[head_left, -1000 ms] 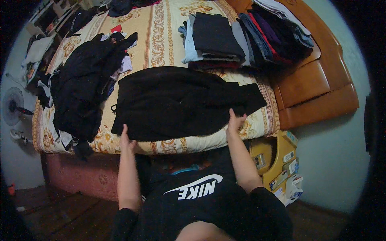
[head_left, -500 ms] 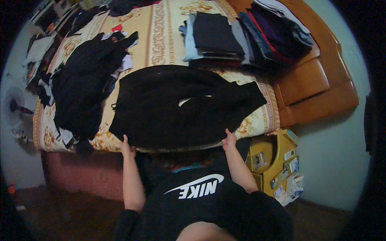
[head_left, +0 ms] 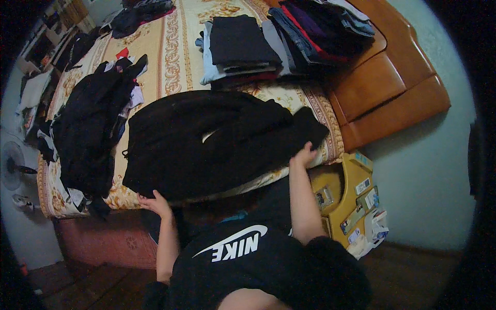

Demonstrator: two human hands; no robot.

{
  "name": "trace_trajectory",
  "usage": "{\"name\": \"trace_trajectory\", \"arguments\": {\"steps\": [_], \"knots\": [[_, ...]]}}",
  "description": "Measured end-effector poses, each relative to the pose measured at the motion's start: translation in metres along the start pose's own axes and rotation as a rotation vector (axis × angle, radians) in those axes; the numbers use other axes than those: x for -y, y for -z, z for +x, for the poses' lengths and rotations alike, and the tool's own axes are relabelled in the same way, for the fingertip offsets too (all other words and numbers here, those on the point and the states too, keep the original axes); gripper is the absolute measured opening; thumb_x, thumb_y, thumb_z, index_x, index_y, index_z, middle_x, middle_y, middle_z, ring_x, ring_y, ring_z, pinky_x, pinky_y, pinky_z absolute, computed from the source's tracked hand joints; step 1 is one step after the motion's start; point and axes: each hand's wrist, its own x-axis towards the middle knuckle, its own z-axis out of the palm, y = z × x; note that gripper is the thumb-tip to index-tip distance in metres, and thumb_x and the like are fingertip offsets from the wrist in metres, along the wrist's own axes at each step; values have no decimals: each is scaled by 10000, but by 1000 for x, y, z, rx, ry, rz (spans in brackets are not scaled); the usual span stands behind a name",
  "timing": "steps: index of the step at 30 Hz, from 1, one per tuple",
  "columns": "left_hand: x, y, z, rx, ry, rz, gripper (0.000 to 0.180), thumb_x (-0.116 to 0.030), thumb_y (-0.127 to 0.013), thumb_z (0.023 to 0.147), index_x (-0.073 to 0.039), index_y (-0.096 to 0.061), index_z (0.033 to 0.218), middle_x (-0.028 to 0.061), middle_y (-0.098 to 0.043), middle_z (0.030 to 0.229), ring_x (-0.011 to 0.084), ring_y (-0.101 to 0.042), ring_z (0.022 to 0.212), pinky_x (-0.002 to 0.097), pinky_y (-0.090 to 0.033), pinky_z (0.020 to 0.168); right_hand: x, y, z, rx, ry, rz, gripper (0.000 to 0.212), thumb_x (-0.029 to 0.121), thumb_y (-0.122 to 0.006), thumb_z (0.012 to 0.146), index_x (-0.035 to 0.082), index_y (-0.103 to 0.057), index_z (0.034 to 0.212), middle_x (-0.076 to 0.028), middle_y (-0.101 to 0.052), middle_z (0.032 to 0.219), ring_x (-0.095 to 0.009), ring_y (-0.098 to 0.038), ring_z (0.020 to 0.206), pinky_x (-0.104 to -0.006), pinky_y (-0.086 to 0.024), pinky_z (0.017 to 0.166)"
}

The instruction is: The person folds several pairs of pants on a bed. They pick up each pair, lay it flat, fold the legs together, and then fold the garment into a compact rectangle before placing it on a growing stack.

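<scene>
Black drawstring trousers [head_left: 227, 150] lie spread sideways across the near edge of the bed, waist to the left and legs to the right. A small pale gap shows between the legs. My left hand [head_left: 156, 203] is at the near corner of the waist, its thumb and fingers apart against the cloth. At the near edge of the leg ends, my right hand [head_left: 304, 155] has its fingers closed on the fabric; part of them is hidden.
A heap of dark clothes [head_left: 85, 129] lies on the left of the patterned bed cover [head_left: 178, 57]. Folded clothes [head_left: 243, 44] and stacked jeans [head_left: 294, 39] stand beyond the trousers. The brown headboard [head_left: 387, 82] and a yellow cabinet [head_left: 356, 181] are at the right.
My right hand has moved up and right along the trousers to the leg ends. My left hand's fingers have spread at the waist corner. The whole view has shifted.
</scene>
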Motion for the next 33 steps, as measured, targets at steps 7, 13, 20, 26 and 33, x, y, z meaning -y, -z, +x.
{"name": "trace_trajectory", "arguments": {"steps": [7,13,20,26,33], "knots": [[-89,-15,-35,878,-559,697,643,-410,-515,815,-266,-225,1371,97,-89,1451,344,-81,1325,694,-107,920,16,70,26,284,-628,475,399,244,-517,863,36,-465,1199,-106,-472,1227,-294,-491,1056,-456,-374,928],[-82,-33,-44,846,-617,768,652,-459,-474,825,-268,-190,1381,100,-55,1455,357,-43,1326,710,-102,908,30,59,106,469,-565,473,402,319,-524,856,57,-503,1159,-98,-517,1176,-298,-473,1082,-483,-344,946],[-79,-36,-45,863,-619,784,668,-464,-466,830,-252,-165,1386,115,-43,1454,358,-27,1327,715,-88,905,11,85,121,293,-541,418,371,233,-539,847,32,-487,1154,-122,-518,1166,-302,-486,1067,-464,-353,954],[-78,-33,-43,839,-609,773,659,-442,-496,818,-238,-211,1375,121,-75,1449,352,-42,1328,711,-88,907,17,41,42,-116,549,-513,555,172,-562,813,0,-310,1276,-215,-337,1307,-333,-316,1213,-458,-239,1024],[-145,-63,-47,978,-865,582,689,-409,-548,791,-210,-235,1372,111,-92,1449,343,-48,1331,695,-67,924,23,-63,-107,903,791,-1539,951,408,-729,629,163,-191,1374,-167,-43,1429,-414,-45,1303,-572,-190,1002]]}}
